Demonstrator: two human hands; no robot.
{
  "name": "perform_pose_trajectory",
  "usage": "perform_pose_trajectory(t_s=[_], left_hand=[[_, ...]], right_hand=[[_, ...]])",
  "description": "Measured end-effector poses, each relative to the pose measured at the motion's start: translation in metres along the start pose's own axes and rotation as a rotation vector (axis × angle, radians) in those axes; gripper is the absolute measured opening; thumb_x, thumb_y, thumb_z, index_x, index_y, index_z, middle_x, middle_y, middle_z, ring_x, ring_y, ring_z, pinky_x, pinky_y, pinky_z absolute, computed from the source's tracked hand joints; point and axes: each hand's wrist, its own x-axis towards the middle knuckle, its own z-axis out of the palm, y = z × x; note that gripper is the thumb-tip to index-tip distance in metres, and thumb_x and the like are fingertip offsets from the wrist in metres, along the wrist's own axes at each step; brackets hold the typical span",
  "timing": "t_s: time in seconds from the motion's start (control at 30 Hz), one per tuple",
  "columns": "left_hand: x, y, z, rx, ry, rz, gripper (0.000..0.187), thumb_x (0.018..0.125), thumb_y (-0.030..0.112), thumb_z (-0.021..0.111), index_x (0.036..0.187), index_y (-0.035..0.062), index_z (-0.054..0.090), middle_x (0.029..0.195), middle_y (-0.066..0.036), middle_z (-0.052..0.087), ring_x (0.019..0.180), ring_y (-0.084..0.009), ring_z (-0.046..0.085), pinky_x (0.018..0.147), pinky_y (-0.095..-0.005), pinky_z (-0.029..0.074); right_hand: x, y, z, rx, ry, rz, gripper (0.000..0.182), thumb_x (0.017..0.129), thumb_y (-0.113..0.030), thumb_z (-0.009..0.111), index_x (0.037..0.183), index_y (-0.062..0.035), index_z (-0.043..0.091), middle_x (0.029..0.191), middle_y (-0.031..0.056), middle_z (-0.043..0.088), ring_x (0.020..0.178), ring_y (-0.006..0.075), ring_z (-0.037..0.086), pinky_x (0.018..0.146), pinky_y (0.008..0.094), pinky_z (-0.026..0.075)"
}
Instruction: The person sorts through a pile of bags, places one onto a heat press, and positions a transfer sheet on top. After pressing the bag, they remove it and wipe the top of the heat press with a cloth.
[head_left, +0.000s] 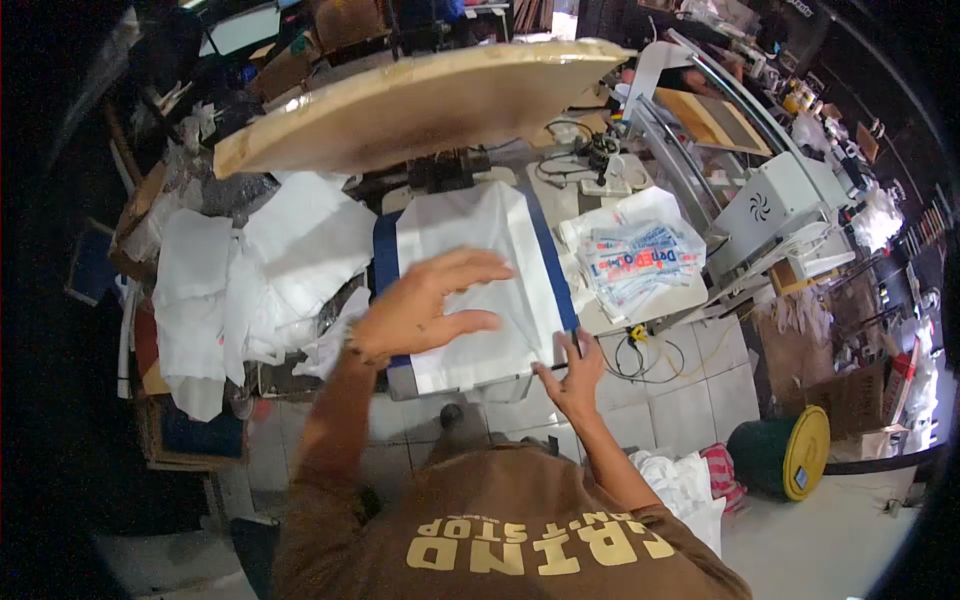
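Note:
A white fabric piece [460, 230] lies over a blue board [385, 250], whose blue edges show on both sides. Over the left part of the fabric hovers my left hand [435, 300], its fingers apart and holding nothing. My right hand [575, 375] is at the lower right corner of the board, thumb and fingers around the edge of the fabric there. Whether it pinches the fabric or only touches it is hard to make out.
A large tan padded panel [420, 110] rises behind the board. White cloths [300, 250] are heaped at the left. Printed plastic bags [650, 260] lie at the right, near a grey machine [770, 205]. A green bin [780, 455] stands on the floor.

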Motion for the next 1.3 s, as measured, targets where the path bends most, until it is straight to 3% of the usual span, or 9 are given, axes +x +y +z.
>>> perform_pose_trajectory(t_s=[0.2, 0.3, 0.37, 0.63, 0.77, 0.83, 0.97, 1.07, 1.3], left_hand=[[0.153, 0.105, -0.169, 0.919, 0.594, 0.173, 0.033, 0.082, 0.023, 0.075, 0.108, 0.0031, 0.070, 0.097, -0.007, 0.070, 0.094, -0.0167, 0.065, 0.086, -0.0289, 0.050], [0.246, 0.078, -0.285, 1.116, 0.526, 0.140, 0.101, 0.073, 0.056, 0.077, 0.150, 0.0070, 0.032, 0.148, -0.017, 0.043, 0.141, -0.0404, 0.031, 0.116, -0.0470, 0.028], [0.282, 0.054, -0.342, 1.627, 0.436, 0.399, 0.093, 0.076, 0.052, 0.076, 0.146, 0.0049, 0.038, 0.143, -0.020, 0.047, 0.136, -0.0421, 0.037, 0.113, -0.0518, 0.031], [0.296, 0.078, -0.358, 1.491, 0.441, 0.200, 0.107, 0.067, 0.061, 0.078, 0.147, 0.0032, 0.037, 0.142, -0.025, 0.044, 0.134, -0.0435, 0.038, 0.110, -0.0545, 0.032], [0.314, 0.072, -0.380, 1.600, 0.770, -0.234, 0.116, 0.063, 0.070, 0.077, 0.147, 0.0015, 0.035, 0.141, -0.028, 0.042, 0.130, -0.0458, 0.041, 0.106, -0.0580, 0.034], [0.338, 0.049, -0.412, 1.722, 0.626, 0.294, 0.118, 0.062, 0.073, 0.076, 0.148, 0.0022, 0.035, 0.135, -0.026, 0.046, 0.125, -0.0426, 0.045, 0.103, -0.0579, 0.036], [0.320, 0.108, -0.396, 1.445, 0.075, -0.048, 0.101, 0.063, 0.070, 0.077, 0.135, 0.0033, 0.053, 0.113, -0.021, 0.057, 0.108, -0.0363, 0.056, 0.095, -0.0550, 0.043], [0.319, 0.070, -0.398, 1.804, 0.374, 0.407, 0.072, 0.066, 0.062, 0.081, 0.103, 0.0027, 0.065, 0.084, -0.014, 0.063, 0.079, -0.0304, 0.063, 0.077, -0.0476, 0.050], [0.300, 0.062, -0.386, 1.505, 0.558, 0.279, 0.062, 0.070, 0.060, 0.079, 0.094, 0.0041, 0.068, 0.092, -0.017, 0.068, 0.084, -0.0319, 0.065, 0.079, -0.0517, 0.050]], right_hand=[[0.004, 0.007, 0.020, 0.096, 0.040, -0.047, 0.069, 0.073, -0.039, 0.081, 0.130, -0.0101, 0.056, 0.136, 0.0309, 0.040, 0.125, 0.0443, 0.040, 0.103, 0.0540, 0.031], [0.006, 0.003, 0.002, 0.069, 0.070, 0.009, 0.059, 0.076, -0.036, 0.078, 0.125, -0.0083, 0.059, 0.137, 0.0223, 0.044, 0.121, 0.0412, 0.045, 0.099, 0.0513, 0.036], [0.026, 0.026, 0.002, 0.115, 0.190, 0.030, 0.054, 0.077, -0.032, 0.077, 0.121, -0.0072, 0.061, 0.131, 0.0203, 0.051, 0.118, 0.0390, 0.048, 0.097, 0.0505, 0.039], [0.146, 0.156, 0.038, -0.130, 0.230, 0.055, 0.060, 0.071, -0.033, 0.079, 0.120, -0.0026, 0.059, 0.121, 0.0229, 0.057, 0.112, 0.0389, 0.054, 0.095, 0.0478, 0.045], [0.180, 0.151, 0.035, -0.202, 0.151, 0.662, 0.093, 0.064, -0.049, 0.083, 0.133, -0.0006, 0.044, 0.125, 0.0257, 0.050, 0.116, 0.0438, 0.050, 0.096, 0.0497, 0.045], [0.187, 0.159, 0.048, -0.096, 0.383, 1.022, 0.101, 0.061, -0.054, 0.084, 0.132, 0.0043, 0.041, 0.124, 0.0252, 0.049, 0.111, 0.0417, 0.054, 0.092, 0.0511, 0.046], [0.194, 0.170, 0.045, -0.074, 0.425, 1.149, 0.103, 0.058, -0.050, 0.087, 0.131, 0.0049, 0.040, 0.122, 0.0250, 0.051, 0.112, 0.0410, 0.055, 0.092, 0.0503, 0.047], [0.191, 0.187, 0.048, 0.104, 0.566, 1.224, 0.088, 0.059, -0.031, 0.091, 0.126, 0.0013, 0.045, 0.117, 0.0243, 0.059, 0.109, 0.0406, 0.060, 0.094, 0.0460, 0.048], [0.175, 0.249, 0.051, 0.099, 0.683, 0.904, 0.046, 0.079, -0.019, 0.072, 0.116, 0.0043, 0.055, 0.114, 0.0260, 0.062, 0.105, 0.0396, 0.061, 0.095, 0.0430, 0.047]])
